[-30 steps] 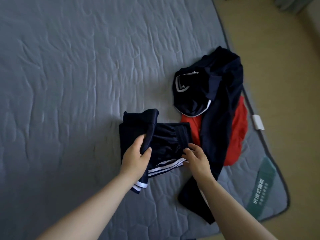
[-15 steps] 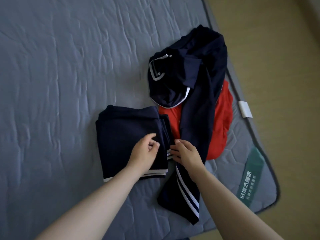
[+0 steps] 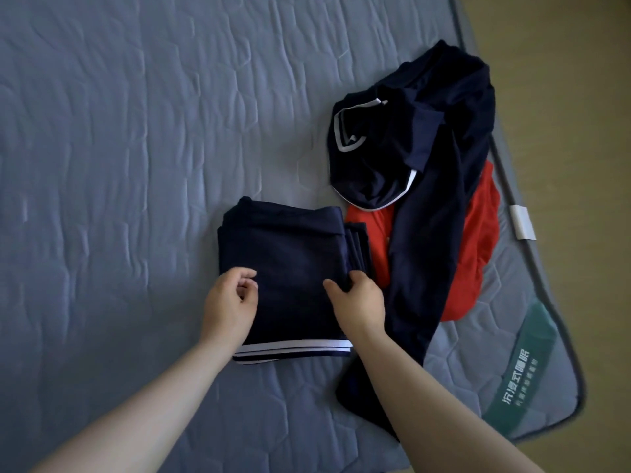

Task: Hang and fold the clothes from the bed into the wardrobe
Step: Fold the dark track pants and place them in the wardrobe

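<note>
A folded navy-blue cloth garment with white stripes along its near hem (image 3: 290, 261) lies flat on the grey quilted mattress (image 3: 119, 165), between the two hands. The right hand (image 3: 358, 302) grips its right edge, thumb on top and fingers curled round the stacked layers. The left hand (image 3: 230, 303) rests at its left edge with fingers loosely curled, and whether it pinches any cloth cannot be told. Just right of the right hand lie a crumpled navy garment with white trim (image 3: 409, 131) and a red cloth garment (image 3: 478, 250) beneath it.
</note>
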